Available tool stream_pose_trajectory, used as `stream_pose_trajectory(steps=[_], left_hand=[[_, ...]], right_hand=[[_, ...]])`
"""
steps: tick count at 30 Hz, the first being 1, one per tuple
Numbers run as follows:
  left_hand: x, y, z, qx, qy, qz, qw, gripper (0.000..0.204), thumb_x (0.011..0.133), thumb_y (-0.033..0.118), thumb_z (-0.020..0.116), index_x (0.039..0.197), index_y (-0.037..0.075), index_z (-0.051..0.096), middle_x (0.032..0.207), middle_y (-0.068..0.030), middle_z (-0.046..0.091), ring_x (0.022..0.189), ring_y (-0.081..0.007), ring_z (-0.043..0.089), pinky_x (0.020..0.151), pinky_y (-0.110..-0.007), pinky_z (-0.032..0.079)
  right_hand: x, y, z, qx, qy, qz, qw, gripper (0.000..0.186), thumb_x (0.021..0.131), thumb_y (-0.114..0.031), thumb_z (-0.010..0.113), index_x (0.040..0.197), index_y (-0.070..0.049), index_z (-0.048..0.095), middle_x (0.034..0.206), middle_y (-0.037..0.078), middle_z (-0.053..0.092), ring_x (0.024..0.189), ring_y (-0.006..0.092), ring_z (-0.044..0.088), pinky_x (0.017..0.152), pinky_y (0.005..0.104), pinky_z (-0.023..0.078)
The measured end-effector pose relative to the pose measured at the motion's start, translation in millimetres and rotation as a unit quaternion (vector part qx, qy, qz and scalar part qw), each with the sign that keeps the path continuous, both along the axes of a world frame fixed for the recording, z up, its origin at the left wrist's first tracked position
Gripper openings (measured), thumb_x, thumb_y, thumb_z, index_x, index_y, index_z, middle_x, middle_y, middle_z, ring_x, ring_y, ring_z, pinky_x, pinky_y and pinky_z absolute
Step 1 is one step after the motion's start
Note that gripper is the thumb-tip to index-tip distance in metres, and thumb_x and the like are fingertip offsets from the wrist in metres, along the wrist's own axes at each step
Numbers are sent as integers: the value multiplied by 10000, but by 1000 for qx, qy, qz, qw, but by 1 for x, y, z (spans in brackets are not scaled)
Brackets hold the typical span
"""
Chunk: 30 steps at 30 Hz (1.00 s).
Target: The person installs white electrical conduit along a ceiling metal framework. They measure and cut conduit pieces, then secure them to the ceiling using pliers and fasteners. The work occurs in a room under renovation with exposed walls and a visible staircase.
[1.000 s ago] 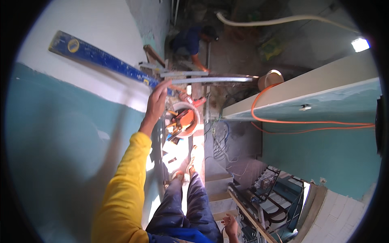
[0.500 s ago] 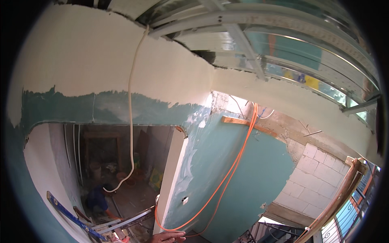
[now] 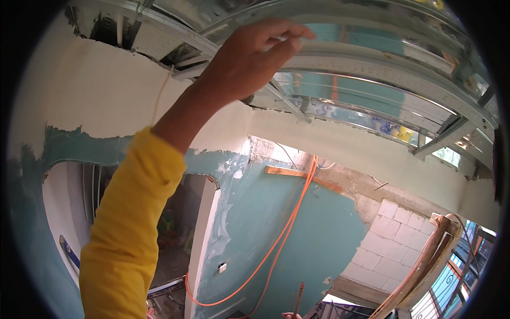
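Note:
My left hand (image 3: 255, 58), in a yellow sleeve, is raised to the overhead metal ceiling frame (image 3: 372, 66). Its fingers are loosely bent and apart, with nothing visible in them; whether they touch the metal I cannot tell. Low at the bottom edge my right hand (image 3: 291, 315) is partly visible, closed on a narrow brown stick (image 3: 300, 297) that points upward. A pale flexible conduit (image 3: 162, 93) hangs from the frame behind my left wrist.
Orange cords (image 3: 292, 218) hang along the teal wall (image 3: 324, 244) below a wooden batten (image 3: 289, 171). An arched opening (image 3: 207, 204) is at left, with a blue level (image 3: 69, 250) beside it. A railed window (image 3: 451, 276) is at lower right.
My view has tilted up from the bucket and floor to the ceiling. My left hand has risen from beside the level to the frame. My right hand now shows with a stick.

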<state>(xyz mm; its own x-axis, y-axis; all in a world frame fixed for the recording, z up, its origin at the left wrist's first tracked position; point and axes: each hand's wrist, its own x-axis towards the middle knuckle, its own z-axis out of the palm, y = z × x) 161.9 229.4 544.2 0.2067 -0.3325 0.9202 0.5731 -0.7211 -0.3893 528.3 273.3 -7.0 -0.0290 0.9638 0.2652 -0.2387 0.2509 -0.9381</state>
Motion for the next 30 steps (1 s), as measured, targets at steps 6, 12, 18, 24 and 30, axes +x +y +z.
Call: stream_pose_trajectory(steps=[6,12,18,24,30], left_hand=[[53,0,103,-79,205,-2,976,368,1075,268,554,1297,-9,648,1215,-173,695,1150,-269,641,1006,-389,481],[71,-31,117,-145,280,169,934,433,1070,349,526,1292,6,669,1194,-186,723,1116,-318,660,990,-415,480],[66,-54,95,-136,162,274,938,479,1087,433,494,1218,20,701,1137,-160,725,1085,-284,663,967,-415,486],[43,-34,104,-140,212,193,948,552,1111,523,408,1218,43,660,1075,-77,661,1026,-214,591,952,-383,464],[43,-5,116,-196,296,27,935,531,1108,496,458,1303,36,639,1012,-47,613,957,-161,537,901,-333,454]], right_hand=[[14,-21,10,2,-9,-91,996,150,1091,-219,591,1116,-96,672,719,-79,442,596,27,383,507,208,298],[-14,-37,7,-9,-44,-81,996,173,1099,-231,574,1113,-84,666,738,-73,466,613,37,417,521,207,326],[-39,-44,-9,-27,-54,-68,996,188,1099,-249,575,1057,-91,667,738,-77,471,616,35,412,524,215,326],[-51,-38,-35,-15,-65,-59,996,209,1097,-236,573,1128,-76,703,724,-84,472,612,26,406,524,215,326],[-62,-33,-43,-10,-81,-57,995,226,1094,-242,578,1149,-63,705,728,-82,467,615,31,394,534,219,326]])
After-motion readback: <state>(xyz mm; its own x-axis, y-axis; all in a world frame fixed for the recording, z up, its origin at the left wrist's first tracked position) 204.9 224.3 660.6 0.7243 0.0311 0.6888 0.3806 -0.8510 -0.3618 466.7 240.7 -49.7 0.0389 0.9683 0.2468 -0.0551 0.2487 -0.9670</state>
